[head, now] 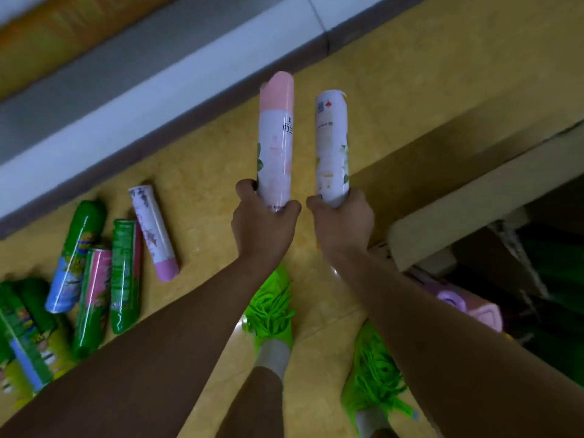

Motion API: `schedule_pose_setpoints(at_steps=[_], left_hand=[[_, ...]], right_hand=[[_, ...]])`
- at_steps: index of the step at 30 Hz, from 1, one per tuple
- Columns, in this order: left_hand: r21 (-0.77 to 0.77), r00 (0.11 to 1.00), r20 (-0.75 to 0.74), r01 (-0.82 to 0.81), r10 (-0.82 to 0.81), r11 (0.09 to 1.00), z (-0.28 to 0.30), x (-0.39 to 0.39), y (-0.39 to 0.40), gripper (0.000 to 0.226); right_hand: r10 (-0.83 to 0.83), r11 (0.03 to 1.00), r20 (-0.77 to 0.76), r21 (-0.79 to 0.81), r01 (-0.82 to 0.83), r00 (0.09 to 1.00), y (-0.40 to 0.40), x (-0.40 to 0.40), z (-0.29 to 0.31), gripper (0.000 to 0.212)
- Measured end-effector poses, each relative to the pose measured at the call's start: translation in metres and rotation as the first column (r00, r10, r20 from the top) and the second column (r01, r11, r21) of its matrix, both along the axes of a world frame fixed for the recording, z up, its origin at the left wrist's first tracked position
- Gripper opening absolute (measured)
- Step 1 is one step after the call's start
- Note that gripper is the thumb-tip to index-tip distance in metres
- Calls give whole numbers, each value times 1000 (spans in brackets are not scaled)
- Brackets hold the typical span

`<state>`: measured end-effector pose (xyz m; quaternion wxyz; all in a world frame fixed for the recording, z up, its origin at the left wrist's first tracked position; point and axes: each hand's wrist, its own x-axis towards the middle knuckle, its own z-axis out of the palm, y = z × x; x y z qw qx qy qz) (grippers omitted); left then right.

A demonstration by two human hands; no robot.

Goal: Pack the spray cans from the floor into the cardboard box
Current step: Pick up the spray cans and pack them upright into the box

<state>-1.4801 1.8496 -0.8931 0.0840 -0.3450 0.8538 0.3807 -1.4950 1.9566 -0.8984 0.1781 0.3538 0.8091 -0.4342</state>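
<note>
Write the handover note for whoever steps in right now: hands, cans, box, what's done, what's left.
Left hand: gripping the pink-capped can by its lower end, held up off the floor.
Right hand: gripping the white can the same way.
Cardboard box: open, to the right; dark inside, with a few things showing, contents hard to make out.
Still on the floor, left side: a purple-capped can and a cluster of green cans, all lying down.
Done: two cans picked up, not yet boxed.
Left: put these two in the box, then fetch the rest.
</note>
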Motion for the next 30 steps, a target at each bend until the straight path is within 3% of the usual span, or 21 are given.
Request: schedule_pose_setpoints(at_steps=[6,10,13,16,18,24,27,30], left_hand=[[75,993,-65,106,-101,992,45,2,83,58],[191,975,-157,189,-160,963,69,23,139,47],[272,951,-208,282,-230,920,77,39,174,39],[335,928,-238,355,-286,873,76,50,205,50],[346,910,-276,395,-310,851,74,55,224,60],[267,833,-337,532,-440,803,68,60,264,58],[270,799,-276,598,-535,754,62,60,276,44],[305,769,-169,635,-616,709,48,59,281,36]], right_hand=[[-143,990,-64,-22,142,988,81,24,71,26],[-290,957,-35,1,290,956,136,63,101,37],[-308,950,-6,59,308,951,172,96,116,35],[-305,946,18,122,301,952,199,129,118,41],[-268,952,48,166,257,962,216,147,118,42],[-48,961,275,275,-30,960,276,169,118,36],[33,950,362,277,-141,932,299,162,116,31],[138,921,414,280,-270,900,313,151,109,41]])
